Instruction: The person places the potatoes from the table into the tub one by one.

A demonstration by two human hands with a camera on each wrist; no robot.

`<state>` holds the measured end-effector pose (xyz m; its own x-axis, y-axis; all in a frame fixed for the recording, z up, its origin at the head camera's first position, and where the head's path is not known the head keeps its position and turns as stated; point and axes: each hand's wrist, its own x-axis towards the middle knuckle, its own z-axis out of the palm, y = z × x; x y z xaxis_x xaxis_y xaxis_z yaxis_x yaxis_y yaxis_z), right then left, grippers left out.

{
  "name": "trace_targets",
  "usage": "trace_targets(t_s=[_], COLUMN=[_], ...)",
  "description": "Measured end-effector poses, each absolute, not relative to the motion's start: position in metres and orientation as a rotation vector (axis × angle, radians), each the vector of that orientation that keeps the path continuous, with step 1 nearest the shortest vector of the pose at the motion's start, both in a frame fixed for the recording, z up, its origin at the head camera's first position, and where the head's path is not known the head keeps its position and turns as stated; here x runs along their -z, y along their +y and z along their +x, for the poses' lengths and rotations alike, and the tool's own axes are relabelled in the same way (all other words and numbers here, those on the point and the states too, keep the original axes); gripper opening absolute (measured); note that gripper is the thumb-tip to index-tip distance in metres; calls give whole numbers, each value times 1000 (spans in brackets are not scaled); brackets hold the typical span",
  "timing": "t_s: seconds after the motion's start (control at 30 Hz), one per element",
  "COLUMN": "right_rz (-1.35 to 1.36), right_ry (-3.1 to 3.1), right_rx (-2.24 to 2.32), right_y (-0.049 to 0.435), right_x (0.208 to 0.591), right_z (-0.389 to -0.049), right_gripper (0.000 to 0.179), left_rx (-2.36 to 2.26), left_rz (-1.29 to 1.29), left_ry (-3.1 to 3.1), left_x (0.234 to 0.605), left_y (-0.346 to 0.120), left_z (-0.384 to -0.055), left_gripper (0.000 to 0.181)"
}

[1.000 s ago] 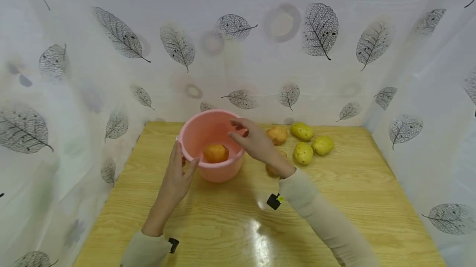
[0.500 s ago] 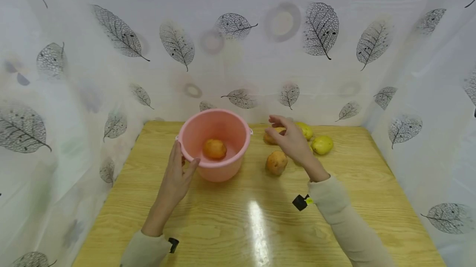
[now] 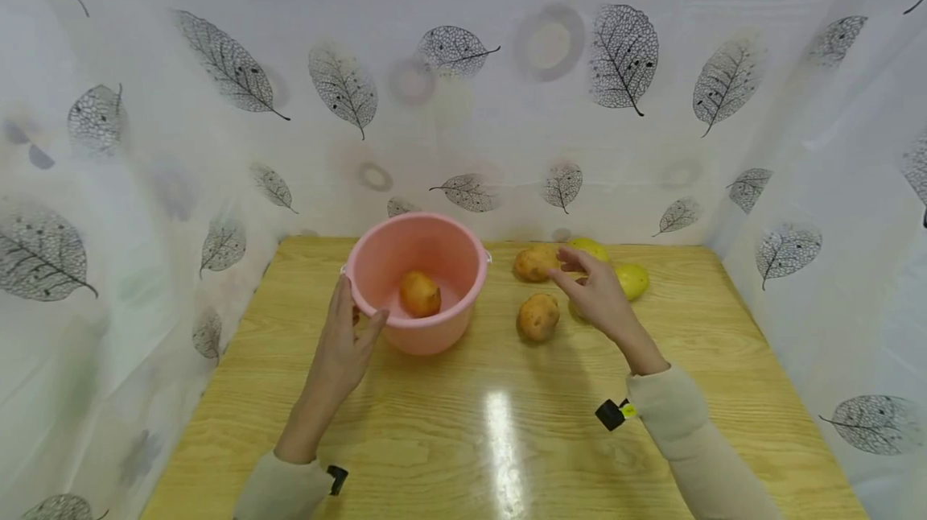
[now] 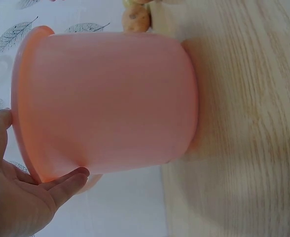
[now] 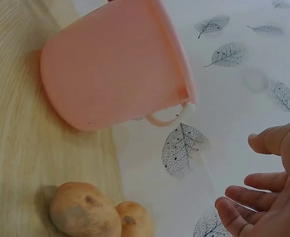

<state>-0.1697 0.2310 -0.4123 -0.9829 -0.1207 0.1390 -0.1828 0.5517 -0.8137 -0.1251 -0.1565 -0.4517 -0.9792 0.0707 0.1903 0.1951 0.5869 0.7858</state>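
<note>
A pink bucket (image 3: pixel 429 335) stands upright on the table, with one brown potato (image 3: pixel 419 295) inside. At its near left side my left hand (image 3: pixel 346 347) holds the rim, thumb and fingers on either side of it; the left wrist view shows the fingers against the outer wall. My right hand (image 3: pixel 597 290) hovers over the potatoes right of the bucket, fingers spread and nothing in them. Below and left of it lie a brown potato (image 3: pixel 538 317) and another brown potato (image 3: pixel 534 264). Yellow potatoes, such as the one at the right (image 3: pixel 633 281), are partly hidden behind the hand.
The wooden table (image 3: pixel 405 439) meets a leaf-printed white sheet (image 3: pixel 478 125) at the back and both sides. A white bucket handle (image 5: pixel 167 121) hangs at the rim in the right wrist view.
My right hand has moved from over the bucket rightward to above the potatoes. The potato in the bucket has rolled and turned slightly. My left hand stays at the rim.
</note>
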Motion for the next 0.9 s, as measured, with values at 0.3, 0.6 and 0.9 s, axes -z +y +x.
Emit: trace_targets(t_s=[0.3,0.6,0.9], right_rz=[198,106,2], right_ry=[-2747,-2770,-2833], right_rx=[-1392,-1451,-1452], right_y=[241,246,245], right_x=[446,480,510], right_z=[-161,-148,-140], right_gripper=[52,51,53], left_rx=[1356,1356,1369], left_rz=[-222,-208,-207], left_ry=[-2674,-2674,-2671], left_x=[452,452,452], left_y=[-156,-156,-156], left_z=[-125,-124,-125], left_gripper=[88,88,89])
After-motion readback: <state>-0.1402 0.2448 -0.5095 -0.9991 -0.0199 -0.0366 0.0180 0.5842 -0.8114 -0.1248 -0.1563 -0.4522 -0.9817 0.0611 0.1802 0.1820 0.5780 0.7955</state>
